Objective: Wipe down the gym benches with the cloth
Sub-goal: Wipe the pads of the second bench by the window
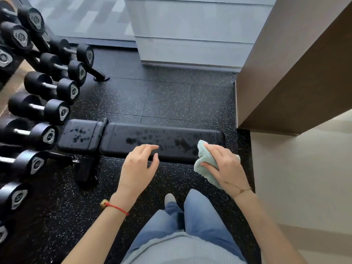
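Note:
A black padded gym bench (133, 138) lies crosswise in front of me, a short seat pad on the left and a long back pad on the right, both dotted with wet spots. My right hand (224, 164) grips a bunched pale green cloth (204, 159) over the near right end of the long pad. My left hand (139, 166) hovers open with relaxed fingers over the pad's near edge, holding nothing.
A rack of black dumbbells (38, 103) crowds the left side, close to the seat pad. A brown wall panel (295, 73) and a beige ledge (304, 178) stand at the right. Black speckled rubber floor (171, 96) stretches beyond the bench. My legs in jeans are below.

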`<state>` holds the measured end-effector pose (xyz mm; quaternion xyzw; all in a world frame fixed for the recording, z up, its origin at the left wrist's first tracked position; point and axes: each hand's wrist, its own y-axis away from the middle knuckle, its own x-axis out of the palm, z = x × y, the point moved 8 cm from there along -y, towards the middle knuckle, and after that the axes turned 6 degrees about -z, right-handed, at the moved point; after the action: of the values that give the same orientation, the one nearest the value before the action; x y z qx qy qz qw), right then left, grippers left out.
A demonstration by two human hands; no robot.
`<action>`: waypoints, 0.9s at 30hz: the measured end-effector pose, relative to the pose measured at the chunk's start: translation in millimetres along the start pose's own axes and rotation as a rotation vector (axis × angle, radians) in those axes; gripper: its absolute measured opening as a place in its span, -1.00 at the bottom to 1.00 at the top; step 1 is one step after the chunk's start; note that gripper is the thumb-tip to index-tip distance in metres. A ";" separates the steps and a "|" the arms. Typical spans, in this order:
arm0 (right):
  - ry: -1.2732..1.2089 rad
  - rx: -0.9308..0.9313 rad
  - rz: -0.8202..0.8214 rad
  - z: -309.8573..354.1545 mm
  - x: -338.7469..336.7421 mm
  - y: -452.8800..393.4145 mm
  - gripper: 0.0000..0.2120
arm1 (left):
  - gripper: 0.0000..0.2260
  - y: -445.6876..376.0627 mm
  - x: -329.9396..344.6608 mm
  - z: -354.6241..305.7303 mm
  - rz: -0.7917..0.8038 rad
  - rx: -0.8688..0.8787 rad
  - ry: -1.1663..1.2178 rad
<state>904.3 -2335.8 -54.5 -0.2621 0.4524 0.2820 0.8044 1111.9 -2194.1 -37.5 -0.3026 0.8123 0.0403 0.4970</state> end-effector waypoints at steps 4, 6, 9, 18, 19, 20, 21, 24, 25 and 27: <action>-0.002 0.016 0.034 -19.8 14.3 -24.7 -0.48 | -0.80 -26.8 23.6 9.3 0.026 -0.009 -0.005; 0.014 0.014 0.051 -32.3 22.9 -38.9 -0.48 | -0.80 -41.2 38.4 12.2 0.040 -0.008 -0.010; 0.020 0.022 0.080 -57.7 39.8 -62.4 -0.49 | -0.78 -61.7 65.4 19.9 0.055 -0.023 -0.022; 0.074 0.035 0.122 -160.4 135.0 -111.5 -0.47 | -0.71 -103.6 193.4 66.0 0.096 -0.034 -0.068; 0.080 0.040 0.125 -172.7 150.9 -114.4 -0.47 | -0.70 -105.3 212.2 73.7 0.104 -0.025 -0.074; 0.081 0.045 0.131 -184.6 168.7 -117.0 -0.46 | -0.69 -105.9 232.0 82.3 0.111 -0.018 -0.081; 0.084 0.046 0.135 -196.4 188.1 -119.5 -0.46 | -0.68 -105.8 252.4 91.3 0.113 -0.011 -0.091; 0.090 0.040 0.147 -227.5 252.3 -125.6 -0.46 | -0.68 -99.5 316.1 122.9 0.124 0.004 -0.113; 0.092 0.034 0.148 -236.2 274.2 -127.4 -0.47 | -0.68 -95.5 337.2 134.8 0.129 0.009 -0.118; 0.095 0.017 0.147 -253.0 317.8 -132.1 -0.48 | -0.70 -86.0 377.1 160.4 0.136 0.024 -0.131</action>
<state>985.9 -2531.1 -425.4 -0.2343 0.5105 0.3236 0.7615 1161.5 -2375.7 -411.6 -0.2375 0.7970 0.0840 0.5489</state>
